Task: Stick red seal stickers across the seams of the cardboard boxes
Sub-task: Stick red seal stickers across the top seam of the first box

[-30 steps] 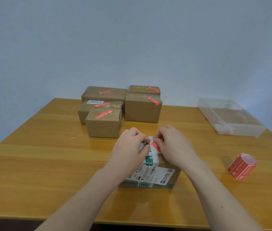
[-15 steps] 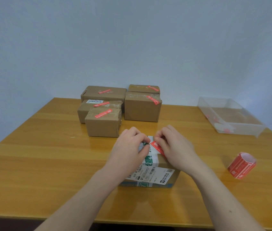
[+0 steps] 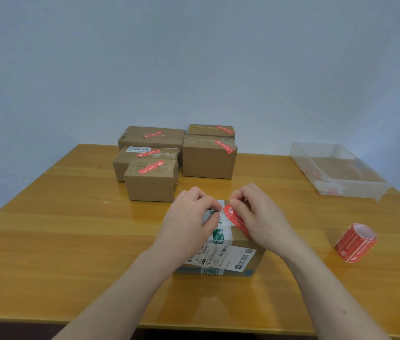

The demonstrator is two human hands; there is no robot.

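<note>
One red seal sticker [image 3: 236, 219] lying across the taped seam of the nearest cardboard box [image 3: 228, 256], my left hand [image 3: 189, 217] curled, fingertips pressing the box top, my right hand [image 3: 260, 217] pinching the sticker, five sealed boxes [image 3: 152, 185] behind, one sticker roll [image 3: 354, 242], one clear tray [image 3: 336, 173], on the bench [image 3: 59, 229].
</note>
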